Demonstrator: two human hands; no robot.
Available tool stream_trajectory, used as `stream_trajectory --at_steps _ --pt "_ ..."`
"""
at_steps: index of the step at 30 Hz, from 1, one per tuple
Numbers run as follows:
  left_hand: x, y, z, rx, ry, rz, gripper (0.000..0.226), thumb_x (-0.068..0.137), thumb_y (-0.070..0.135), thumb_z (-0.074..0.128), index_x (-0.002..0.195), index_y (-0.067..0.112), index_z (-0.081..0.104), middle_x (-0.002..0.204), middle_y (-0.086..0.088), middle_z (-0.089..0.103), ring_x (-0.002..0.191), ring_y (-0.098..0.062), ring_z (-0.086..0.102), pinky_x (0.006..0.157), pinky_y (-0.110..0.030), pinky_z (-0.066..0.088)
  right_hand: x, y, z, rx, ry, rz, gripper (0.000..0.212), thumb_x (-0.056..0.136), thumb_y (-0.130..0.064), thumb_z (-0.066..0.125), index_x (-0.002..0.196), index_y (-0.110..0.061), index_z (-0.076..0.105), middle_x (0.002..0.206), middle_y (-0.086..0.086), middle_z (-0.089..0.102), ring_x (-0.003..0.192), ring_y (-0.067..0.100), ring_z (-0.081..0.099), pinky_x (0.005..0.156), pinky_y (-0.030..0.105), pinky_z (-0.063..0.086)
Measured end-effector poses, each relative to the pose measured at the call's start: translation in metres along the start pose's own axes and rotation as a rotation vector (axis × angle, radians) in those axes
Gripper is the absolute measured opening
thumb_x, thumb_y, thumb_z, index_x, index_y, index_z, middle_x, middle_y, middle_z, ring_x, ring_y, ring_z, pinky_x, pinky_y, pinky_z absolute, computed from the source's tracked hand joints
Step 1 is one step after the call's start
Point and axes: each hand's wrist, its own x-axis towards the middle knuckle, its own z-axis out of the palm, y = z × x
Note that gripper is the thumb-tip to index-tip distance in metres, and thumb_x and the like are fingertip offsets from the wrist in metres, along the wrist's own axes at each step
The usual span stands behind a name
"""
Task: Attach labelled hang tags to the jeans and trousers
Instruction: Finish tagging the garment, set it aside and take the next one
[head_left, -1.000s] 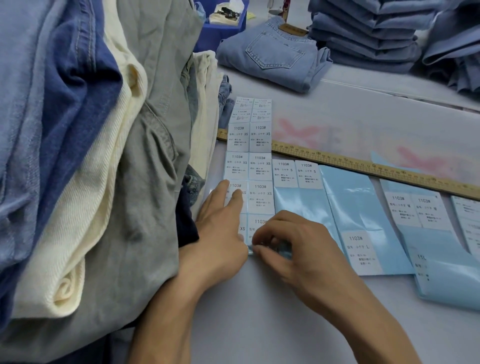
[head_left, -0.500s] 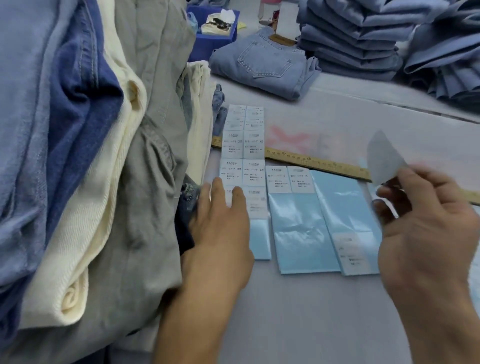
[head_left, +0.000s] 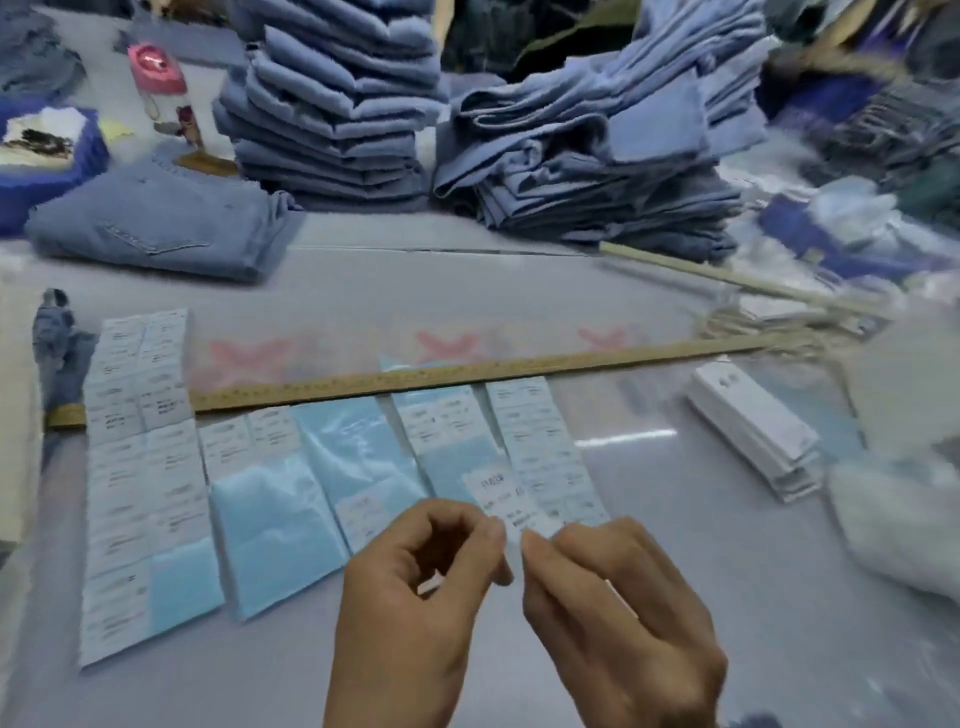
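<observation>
1. My left hand (head_left: 415, 597) has left the sticker sheets (head_left: 140, 467) and now pinches a small white label (head_left: 501, 499) together with my right hand (head_left: 618, 613)
2. The label sits above the surface (head_left: 675, 519), near the wooden ruler (head_left: 415, 376)
3. Folded jeans (head_left: 166, 228) lie well beyond

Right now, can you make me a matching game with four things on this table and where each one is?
Things:
1. long wooden ruler
2. pink-capped bottle
3. white hang tag stack
4. small white label

Places:
A. far left, at the back
B. pinched between both hands
C. right side of the table
D. across the table, above the blue sheets

Pairs: 1-D, 2-A, 3-C, 4-B
</observation>
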Motion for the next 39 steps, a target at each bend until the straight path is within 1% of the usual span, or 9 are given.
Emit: stream_trajectory --at_steps 4,8,10,18,23,25,29,33,39 --pt "-0.011 -0.018 0.039 0.161 -0.049 0.006 0.012 0.068 0.037 0.072 0.066 0.026 0.067 0.058 -0.005 0.067 0.045 -0.009 0.047 0.049 -0.023 0.039 -0.025 0.029 -0.049 0.059 -0.172 0.174 0.008 0.089 -0.011 0.076 0.097 -0.009 0.077 0.094 0.001 0.066 0.076 0.018 0.06 0.068 0.024 0.049" --pt "-0.025 -0.026 0.071 0.319 -0.152 0.152 0.031 0.067 0.055 0.065 0.079 0.026 0.068 0.06 0.0 0.063 0.052 -0.025 0.05 0.05 -0.027 0.041 -0.038 0.045 -0.094 0.395 -0.033 0.877 0.035 0.088 -0.052 0.07 0.119 -0.037 0.069 0.098 -0.002 0.071 0.088 0.018 0.069 0.079 0.019 0.053" --pt "-0.031 -0.03 0.092 0.401 -0.281 0.195 0.033 0.068 0.059 0.061 0.081 0.029 0.067 0.06 0.001 0.062 0.049 -0.021 0.048 0.051 -0.024 0.041 -0.049 0.06 -0.115 0.495 0.018 1.056 0.027 0.08 -0.042 0.077 0.107 -0.038 0.073 0.094 0.002 0.074 0.084 0.013 0.069 0.077 0.022 0.054" --pt "-0.034 -0.057 0.18 0.697 -0.57 0.262 0.024 0.085 0.06 0.066 0.077 0.037 0.067 0.064 0.013 0.065 0.046 0.0 0.049 0.051 -0.006 0.038 -0.093 0.111 -0.19 0.473 0.081 1.13 0.004 0.075 -0.022 0.076 0.074 -0.025 0.073 0.065 0.001 0.063 0.059 0.013 0.054 0.061 0.018 0.046" --pt "0.015 -0.077 0.26 0.822 -0.275 0.406 0.034 0.091 0.04 0.072 0.065 0.022 0.061 0.059 0.008 0.06 0.056 -0.009 0.054 0.056 -0.021 0.044 -0.124 0.159 -0.225 0.362 0.365 1.312 0.047 0.078 0.017 0.072 0.062 -0.027 0.074 0.055 0.001 0.063 0.049 0.004 0.053 0.052 0.012 0.046" --pt "0.048 -0.078 0.307 0.918 -0.301 0.525 0.015 0.091 0.035 0.072 0.086 0.021 0.069 0.084 0.006 0.069 0.079 -0.016 0.062 0.07 -0.034 0.052 -0.132 0.171 -0.236 0.348 0.388 1.338 0.044 0.078 0.015 0.072 0.064 -0.026 0.076 0.054 0.001 0.063 0.048 0.003 0.053 0.052 0.012 0.047" --pt "0.108 -0.091 0.375 1.366 -0.499 0.473 0.048 0.093 0.048 0.067 0.13 0.018 0.06 0.135 -0.003 0.056 0.126 -0.024 0.049 0.094 -0.042 0.048 -0.152 0.183 -0.255 0.338 0.414 1.381 0.04 0.078 0.015 0.072 0.068 -0.024 0.077 0.054 0.006 0.064 0.046 0.006 0.053 0.051 0.012 0.047" --pt "0.127 -0.102 0.383 1.47 -0.528 0.393 0.034 0.09 0.048 0.069 0.11 0.021 0.066 0.111 0.001 0.064 0.108 -0.024 0.058 0.075 -0.033 0.041 -0.166 0.185 -0.267 0.368 0.427 1.452 0.034 0.078 0.019 0.069 0.062 -0.011 0.073 0.05 0.009 0.061 0.043 0.008 0.053 0.049 0.011 0.046" --pt "0.14 -0.075 0.373 1.308 -0.581 0.333 0.02 0.097 0.025 0.065 0.095 0.01 0.078 0.092 -0.008 0.075 0.087 -0.028 0.067 0.076 -0.042 0.052 -0.178 0.187 -0.264 0.443 0.42 1.495 0.021 0.079 0.02 0.067 0.071 0.001 0.069 0.049 0.008 0.057 0.043 0.011 0.047 0.046 0.013 0.043"
